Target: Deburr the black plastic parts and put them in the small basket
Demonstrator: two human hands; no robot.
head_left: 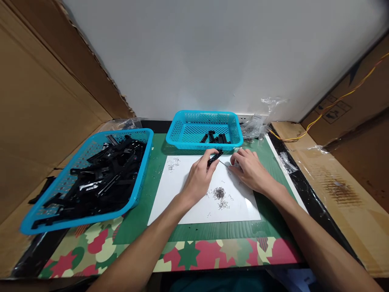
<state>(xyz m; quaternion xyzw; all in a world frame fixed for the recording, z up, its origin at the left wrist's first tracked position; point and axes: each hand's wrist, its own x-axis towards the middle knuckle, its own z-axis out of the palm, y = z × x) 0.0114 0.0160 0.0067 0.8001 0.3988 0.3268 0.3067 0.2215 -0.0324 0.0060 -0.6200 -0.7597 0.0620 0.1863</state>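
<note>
My left hand pinches a small black plastic part between thumb and fingers above the far part of the white sheet. To its right, my right hand is closed on a thin metal tool, whose tip points at the black part; its exact kind is too small to tell. Nearer to me on the white sheet lies a dark heap of tiny bent wire pieces, with more strewn around it. Another scatter of wire pieces lies at the sheet's far left corner.
A blue basket with several black parts stands behind my hands. At the left, a larger blue basket is heaped with long black plastic parts. Clear plastic bags lie at the back right. Cardboard walls both sides, and a yellow wire hangs at the right.
</note>
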